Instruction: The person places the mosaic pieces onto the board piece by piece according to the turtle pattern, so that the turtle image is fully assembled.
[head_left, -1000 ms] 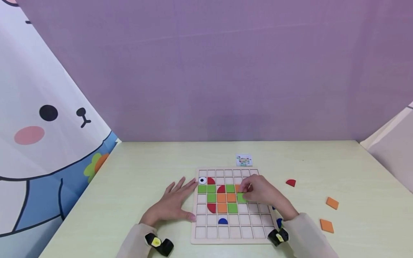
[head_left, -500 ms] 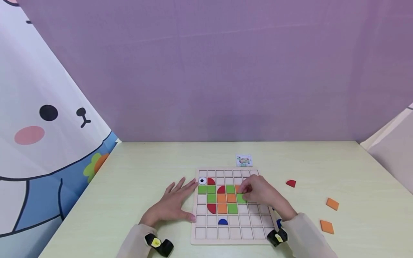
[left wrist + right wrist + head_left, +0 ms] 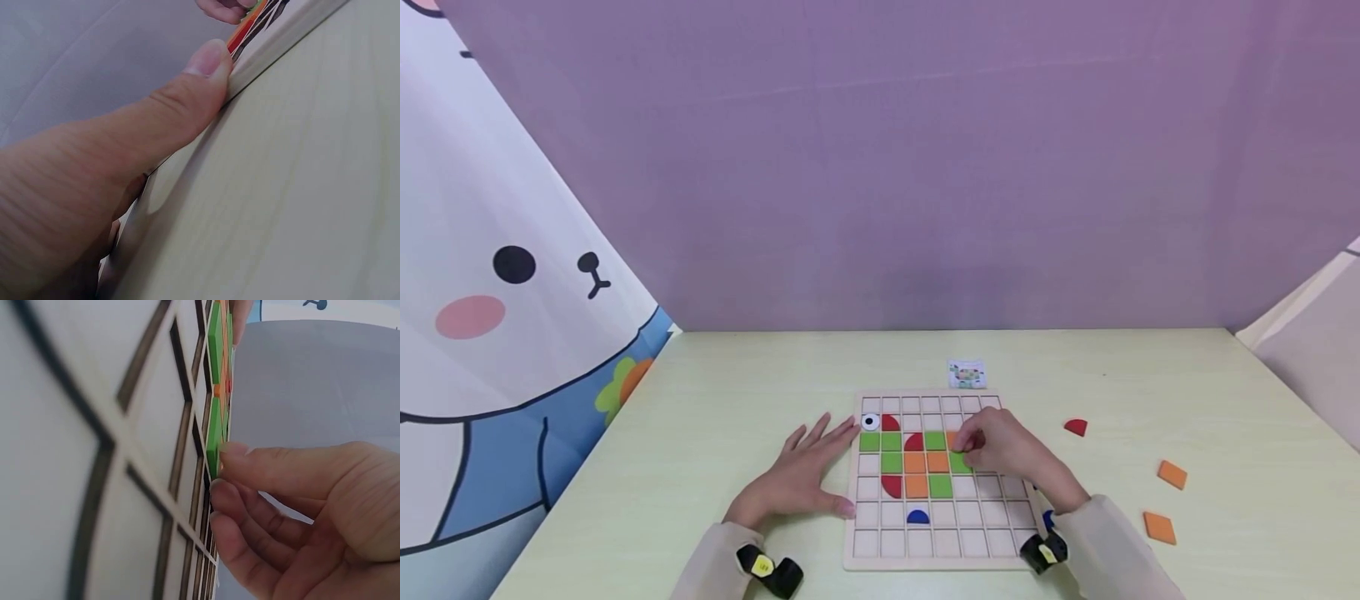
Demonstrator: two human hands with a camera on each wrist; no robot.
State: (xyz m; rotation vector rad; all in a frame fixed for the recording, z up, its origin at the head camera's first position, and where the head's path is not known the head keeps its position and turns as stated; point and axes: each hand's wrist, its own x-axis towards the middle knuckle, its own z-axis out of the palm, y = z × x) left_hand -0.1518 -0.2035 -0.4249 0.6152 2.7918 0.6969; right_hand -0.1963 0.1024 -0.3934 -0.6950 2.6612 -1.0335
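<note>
A pale gridded board [image 3: 943,562] lies on the table, with green, orange and red tiles set in its squares. My left hand [image 3: 805,471] is spread flat at its left side, fingertips and thumb touching the frame. In the left wrist view the thumb [image 3: 187,94] presses against the board's edge. My right hand [image 3: 1003,450] is over the board's right half, thumb and fingertips bent together at an orange tile [image 3: 951,437], which they pinch; the contact is partly hidden. Just below sits a green tile [image 3: 959,463], also beside the thumb [image 3: 275,469] in the right wrist view.
A red quarter-round piece [image 3: 1077,427] and two orange tiles [image 3: 1172,474] lie loose on the right. A small picture card [image 3: 967,373] lies behind the board. Blue pieces [image 3: 1048,520] show partly beside the right wrist. A round eye piece [image 3: 870,422] sits at the board's upper left.
</note>
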